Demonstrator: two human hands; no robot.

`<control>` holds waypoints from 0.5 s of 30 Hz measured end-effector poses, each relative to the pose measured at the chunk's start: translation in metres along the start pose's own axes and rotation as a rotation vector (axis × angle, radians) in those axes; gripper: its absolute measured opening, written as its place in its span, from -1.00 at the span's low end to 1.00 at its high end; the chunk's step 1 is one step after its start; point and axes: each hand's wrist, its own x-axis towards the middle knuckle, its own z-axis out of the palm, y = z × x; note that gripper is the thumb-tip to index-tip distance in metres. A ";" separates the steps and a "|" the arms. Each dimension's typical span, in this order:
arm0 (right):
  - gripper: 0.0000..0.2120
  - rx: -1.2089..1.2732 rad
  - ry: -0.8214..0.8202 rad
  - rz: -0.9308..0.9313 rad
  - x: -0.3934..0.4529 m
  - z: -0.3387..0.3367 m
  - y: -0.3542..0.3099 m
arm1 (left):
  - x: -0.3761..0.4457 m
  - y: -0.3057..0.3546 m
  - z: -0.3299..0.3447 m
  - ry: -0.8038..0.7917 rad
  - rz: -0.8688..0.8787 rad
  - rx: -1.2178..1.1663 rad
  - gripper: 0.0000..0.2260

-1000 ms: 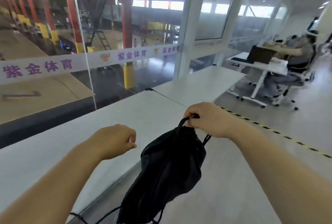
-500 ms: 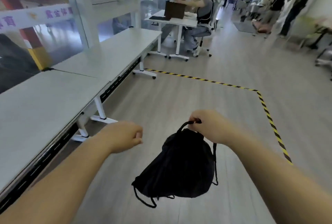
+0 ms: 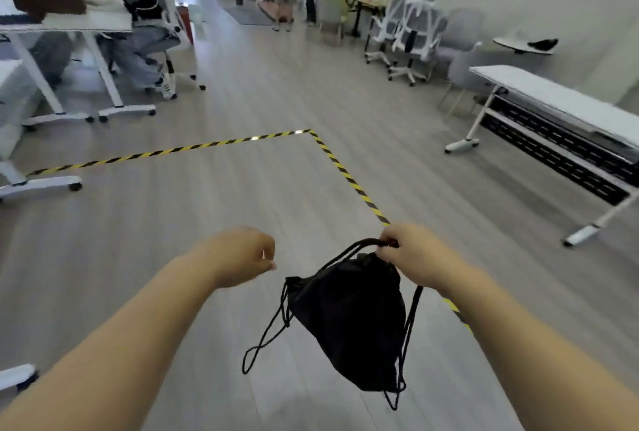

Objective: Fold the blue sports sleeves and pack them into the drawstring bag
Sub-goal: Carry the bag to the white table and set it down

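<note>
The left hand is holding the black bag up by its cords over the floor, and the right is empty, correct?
Not quite: the hands are swapped. In the head view the right hand holds the black bag up by its cords over the floor; the left hand is closed and empty.

The drawstring bag [image 3: 349,313] is showing plain black, cords included. Yellow-and-black striped tape [image 3: 349,181] is running across the pale grey wood-grain floor [image 3: 207,223]. The counter [image 3: 560,99] at right is showing white (its under-panel black), and the office chairs [image 3: 408,29] are showing white and grey.
</note>
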 end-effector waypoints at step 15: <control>-0.85 0.192 0.359 0.402 0.111 -0.102 0.163 | 0.290 0.115 -0.060 -0.084 0.381 0.124 -0.81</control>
